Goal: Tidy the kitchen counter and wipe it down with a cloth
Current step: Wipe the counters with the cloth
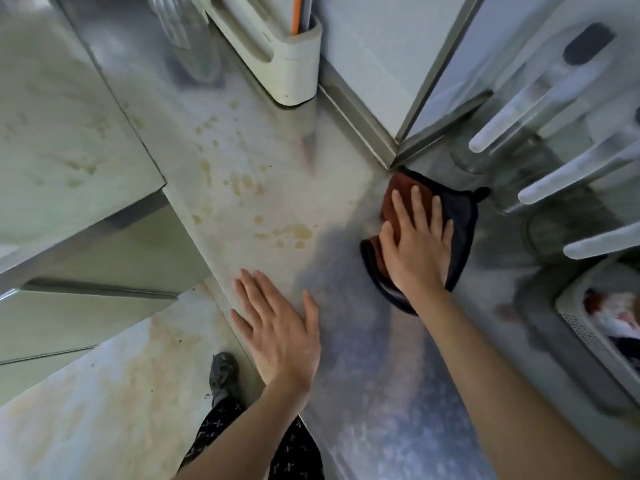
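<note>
While pressed flat beneath the right hand (414, 244), fingers straight and spread, curled round nothing: red-and-dark cloth (462, 220), at the far side of the steel bench (346, 358), close by the wall corner. Left hand (277, 327) likewise flat and empty, palm down on bare bench near its front edge. Yellowish stains (294, 233) left of the cloth, just ahead of the left hand; probable next stroke leftward across them, by the right hand.

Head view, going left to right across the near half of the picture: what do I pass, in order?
shoe → left hand flat on the counter → right hand pressing the cloth → white basket
</note>
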`<state>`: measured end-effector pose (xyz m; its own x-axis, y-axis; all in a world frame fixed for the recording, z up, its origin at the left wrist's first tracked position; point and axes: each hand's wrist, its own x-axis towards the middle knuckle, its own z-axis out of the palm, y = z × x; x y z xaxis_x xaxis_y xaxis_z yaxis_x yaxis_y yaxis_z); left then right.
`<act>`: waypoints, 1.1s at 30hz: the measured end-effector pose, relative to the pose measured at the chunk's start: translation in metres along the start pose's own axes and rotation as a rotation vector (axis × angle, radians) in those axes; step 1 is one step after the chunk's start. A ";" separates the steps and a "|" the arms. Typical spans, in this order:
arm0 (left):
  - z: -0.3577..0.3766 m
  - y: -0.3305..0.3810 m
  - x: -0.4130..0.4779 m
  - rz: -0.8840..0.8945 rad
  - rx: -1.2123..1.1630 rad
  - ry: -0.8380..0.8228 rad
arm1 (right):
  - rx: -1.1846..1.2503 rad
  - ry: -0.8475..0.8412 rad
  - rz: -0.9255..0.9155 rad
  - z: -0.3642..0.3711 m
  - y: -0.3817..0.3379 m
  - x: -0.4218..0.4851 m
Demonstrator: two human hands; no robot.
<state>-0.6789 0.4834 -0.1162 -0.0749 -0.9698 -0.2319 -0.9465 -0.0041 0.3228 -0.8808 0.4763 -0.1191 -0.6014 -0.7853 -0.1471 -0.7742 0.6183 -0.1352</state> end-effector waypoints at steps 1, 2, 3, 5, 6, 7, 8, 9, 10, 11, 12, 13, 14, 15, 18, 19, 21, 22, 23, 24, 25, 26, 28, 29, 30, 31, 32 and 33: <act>0.004 0.001 0.001 -0.002 0.016 0.004 | 0.004 0.009 0.002 0.000 -0.006 -0.001; 0.006 0.001 0.002 -0.001 0.021 0.009 | -0.001 0.014 -0.038 0.001 -0.012 -0.007; 0.006 0.000 0.003 -0.001 0.023 0.013 | -0.015 0.007 -0.126 0.004 -0.018 -0.018; 0.007 0.000 0.002 0.009 0.035 0.015 | -0.056 -0.034 -0.360 0.009 -0.026 -0.044; 0.007 0.000 0.002 0.008 0.049 0.011 | -0.068 -0.052 -0.459 0.010 -0.025 -0.051; 0.007 -0.001 0.002 0.000 0.061 0.004 | -0.069 -0.070 -0.533 0.009 -0.021 -0.049; 0.007 -0.001 0.002 -0.005 0.073 -0.002 | -0.075 -0.075 -0.576 0.007 -0.016 -0.040; 0.007 -0.001 0.002 -0.002 0.083 -0.002 | -0.095 -0.069 -0.579 0.005 -0.011 -0.029; 0.008 -0.002 0.002 0.002 0.091 0.001 | -0.106 -0.051 -0.542 0.003 -0.008 -0.015; 0.008 -0.002 0.002 0.003 0.096 0.009 | -0.097 -0.032 -0.472 0.001 -0.008 -0.001; 0.009 -0.003 0.002 0.003 0.099 0.015 | -0.075 -0.015 -0.387 0.000 -0.011 0.012; 0.010 -0.004 0.003 0.005 0.102 0.017 | -0.053 -0.003 -0.308 0.000 -0.016 0.020; 0.011 -0.004 0.003 0.007 0.103 0.019 | -0.038 0.004 -0.252 0.001 -0.024 0.023; 0.011 -0.004 0.003 0.008 0.103 0.023 | -0.033 0.008 -0.243 0.003 -0.033 0.021; 0.012 -0.004 0.003 0.008 0.084 0.033 | -0.038 -0.019 -0.526 0.009 -0.050 0.000; 0.011 -0.003 0.004 0.007 0.068 0.029 | -0.054 -0.038 -0.654 0.010 -0.050 -0.006; 0.010 -0.003 0.004 -0.002 0.011 0.018 | -0.078 -0.078 -0.819 0.009 -0.046 -0.005; 0.009 -0.003 0.004 -0.010 -0.022 0.018 | -0.087 -0.076 -0.831 0.009 -0.044 -0.001; 0.008 -0.002 0.004 -0.016 -0.049 0.024 | -0.080 -0.062 -0.781 0.009 -0.045 0.002; 0.006 -0.001 0.004 -0.021 -0.071 0.035 | -0.060 -0.038 -0.676 0.009 -0.048 0.005; 0.004 -0.001 0.004 -0.024 -0.093 0.046 | -0.033 -0.020 -0.538 0.008 -0.055 0.005; 0.003 -0.001 0.004 -0.026 -0.121 0.058 | 0.004 -0.013 -0.410 0.007 -0.064 0.001; -0.002 -0.002 0.004 -0.035 -0.243 0.078 | 0.060 -0.024 -0.303 0.010 -0.088 -0.018; -0.005 -0.004 0.004 -0.042 -0.347 0.089 | 0.061 -0.066 -0.340 0.013 -0.102 -0.032; -0.010 -0.007 0.003 -0.053 -0.466 0.096 | 0.055 -0.107 -0.410 0.016 -0.114 -0.046; -0.016 -0.010 0.003 -0.067 -0.570 0.109 | 0.041 -0.128 -0.483 0.018 -0.124 -0.059; -0.022 -0.014 0.003 -0.085 -0.633 0.130 | 0.034 -0.146 -0.534 0.017 -0.131 -0.067; -0.029 -0.017 0.004 -0.108 -0.652 0.160 | 0.086 -0.188 -0.570 0.015 -0.135 -0.069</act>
<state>-0.6540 0.4726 -0.0959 0.1040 -0.9796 -0.1719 -0.5592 -0.2005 0.8044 -0.7322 0.4475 -0.1056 -0.0448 -0.9792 -0.1979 -0.9407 0.1081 -0.3217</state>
